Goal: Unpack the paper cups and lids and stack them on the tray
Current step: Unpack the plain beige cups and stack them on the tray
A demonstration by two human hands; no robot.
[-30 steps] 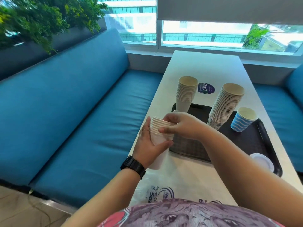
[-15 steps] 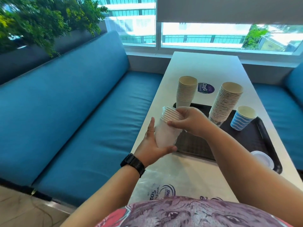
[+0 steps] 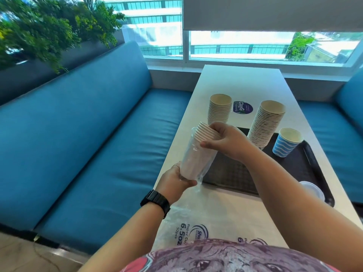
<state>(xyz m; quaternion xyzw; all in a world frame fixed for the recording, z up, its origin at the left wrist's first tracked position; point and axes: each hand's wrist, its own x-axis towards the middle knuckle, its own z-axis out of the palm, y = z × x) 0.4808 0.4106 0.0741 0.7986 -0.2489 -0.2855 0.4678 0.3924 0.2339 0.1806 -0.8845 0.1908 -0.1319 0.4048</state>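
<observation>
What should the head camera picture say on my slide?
Both hands pull a sleeve of white cups from its wrapper.

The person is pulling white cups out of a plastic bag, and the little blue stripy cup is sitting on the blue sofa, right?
Not quite. The blue stripy cup stands on the dark tray, not on the sofa, as the head view shows. The rest is right: the right hand grips the white cups at the top, and the left hand holds the plastic bag at the bottom.
</observation>
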